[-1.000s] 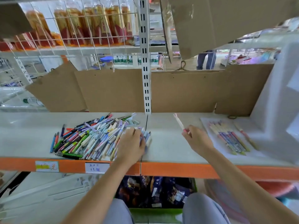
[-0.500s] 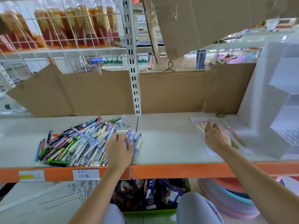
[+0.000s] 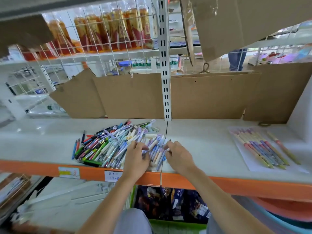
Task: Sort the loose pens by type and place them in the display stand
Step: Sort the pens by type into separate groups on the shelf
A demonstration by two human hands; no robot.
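A pile of loose pens in many colours lies on the white shelf, left of centre. My left hand is on the pile's right edge, its fingertips curled round a pale pen. My right hand is just right of it, its fingertips pinching another pale pen at the pile's edge. On a white sheet at the right lies a row of sorted pens. Part of the white display stand shows at the far right edge.
Brown cardboard panels line the back of the shelf, behind a white slotted upright post. The shelf has an orange front edge with price labels. One pen lies apart, right of the sorted row. Goods are stacked below the shelf.
My right hand laid the pen it held on the sorted row at the right, then came back left to the pile. My left hand stayed on the pile.
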